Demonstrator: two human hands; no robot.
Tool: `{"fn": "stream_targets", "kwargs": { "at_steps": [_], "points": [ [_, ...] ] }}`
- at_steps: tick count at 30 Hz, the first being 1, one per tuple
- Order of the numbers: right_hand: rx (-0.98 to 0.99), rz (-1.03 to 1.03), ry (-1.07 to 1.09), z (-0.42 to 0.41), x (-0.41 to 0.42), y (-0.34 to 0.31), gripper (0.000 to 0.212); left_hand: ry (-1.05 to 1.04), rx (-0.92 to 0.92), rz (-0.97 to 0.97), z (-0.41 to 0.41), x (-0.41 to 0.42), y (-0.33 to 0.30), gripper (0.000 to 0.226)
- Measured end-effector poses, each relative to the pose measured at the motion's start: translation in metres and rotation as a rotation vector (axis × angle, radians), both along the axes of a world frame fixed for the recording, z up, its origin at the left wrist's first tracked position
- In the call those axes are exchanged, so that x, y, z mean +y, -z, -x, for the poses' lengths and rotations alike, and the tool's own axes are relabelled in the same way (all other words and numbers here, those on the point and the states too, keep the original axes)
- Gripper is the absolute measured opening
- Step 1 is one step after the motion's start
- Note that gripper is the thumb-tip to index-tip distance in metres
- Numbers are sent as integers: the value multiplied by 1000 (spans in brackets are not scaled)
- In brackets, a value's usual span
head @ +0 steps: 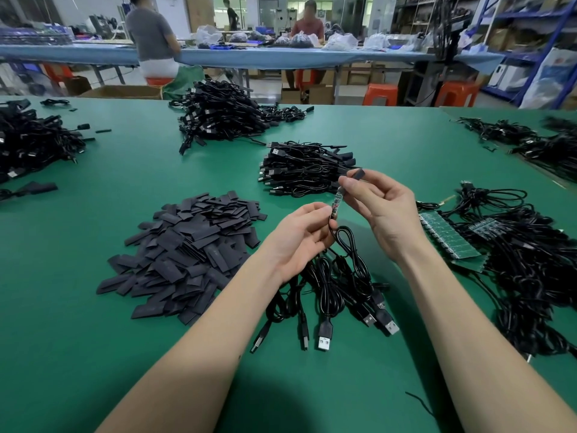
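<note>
Left hand (299, 235): thumb and forefinger pinched on the lower end of a small circuit board (337, 202), right where its black cable (346, 242) joins. The other fingers are curled under the cable.

Right hand (387, 210): thumb and forefinger tips (347, 183) pinch one black sleeve (359, 174). The rest of the fingers are loosely curled and hold nothing.

The board sits between the two pinches, raised off the table (93, 339), up and to the right of the sleeve pile (187, 254). It is tilted, with the top end leaning toward the right thumb. The sleeve is just above that top end. The thumb hides the gap, so I can't tell whether they touch.

The board is a narrow strip, dark, with tiny parts and a red spot near the bottom. It's too small to make out more. The sleeve is short, flat and matte black, same as the ones in the pile.

The cable drops from the left fingers in a loop into a loose bunch of USB cables (327, 295) just right of the pile, with the plugs pointing toward the person.

Beyond that bunch, farther from the pile, is a stacked heap of cables (306, 170). Well right of the pile, green board panels (449, 237) lie with more cable tangled over them.
</note>
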State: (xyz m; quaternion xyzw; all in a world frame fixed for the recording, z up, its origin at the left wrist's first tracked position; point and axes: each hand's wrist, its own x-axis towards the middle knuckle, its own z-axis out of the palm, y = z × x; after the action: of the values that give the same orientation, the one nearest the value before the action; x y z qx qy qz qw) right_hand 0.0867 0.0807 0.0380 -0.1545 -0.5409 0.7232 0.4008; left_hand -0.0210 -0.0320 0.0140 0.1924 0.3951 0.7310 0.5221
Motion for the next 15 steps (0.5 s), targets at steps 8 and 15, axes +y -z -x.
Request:
{"fn": "stream_targets", "kwargs": {
  "at_steps": [8, 15],
  "points": [
    [-67, 24, -173, -4, 9, -5, 27, 35, 25, -19, -1, -3, -1, 9],
    [-142, -58, -178, -7, 15, -11, 28, 50, 64, -31, -2, -2, -1, 13]
  ]
}}
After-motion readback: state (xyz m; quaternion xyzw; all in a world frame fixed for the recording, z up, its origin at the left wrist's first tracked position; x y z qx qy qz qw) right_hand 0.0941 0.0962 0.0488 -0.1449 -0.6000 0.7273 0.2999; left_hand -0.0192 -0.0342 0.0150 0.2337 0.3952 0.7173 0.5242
